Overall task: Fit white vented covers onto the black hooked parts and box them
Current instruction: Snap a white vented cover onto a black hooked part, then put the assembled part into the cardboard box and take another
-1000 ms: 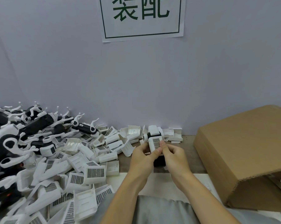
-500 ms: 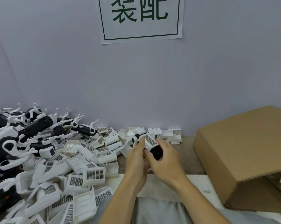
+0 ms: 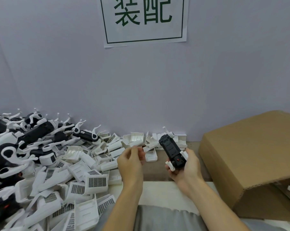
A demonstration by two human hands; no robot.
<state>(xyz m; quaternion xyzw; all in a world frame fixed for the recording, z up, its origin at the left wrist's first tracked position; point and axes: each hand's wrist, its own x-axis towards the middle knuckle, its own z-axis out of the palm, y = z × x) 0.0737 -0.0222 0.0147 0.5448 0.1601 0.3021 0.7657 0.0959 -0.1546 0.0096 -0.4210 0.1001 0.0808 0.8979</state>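
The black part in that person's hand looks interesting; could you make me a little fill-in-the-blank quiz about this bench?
1. The black hooked part is held in the person's ____ hand.
2. The cardboard box sits on the ____ side of the bench.
3. The loose vented covers are coloured ____.

Missing words: right; right; white

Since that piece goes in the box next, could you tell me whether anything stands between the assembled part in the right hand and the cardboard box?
Nothing visible does. The right hand grips the black hooked part just left of the cardboard box, with only bare table between them. The box opening faces the person at lower right.
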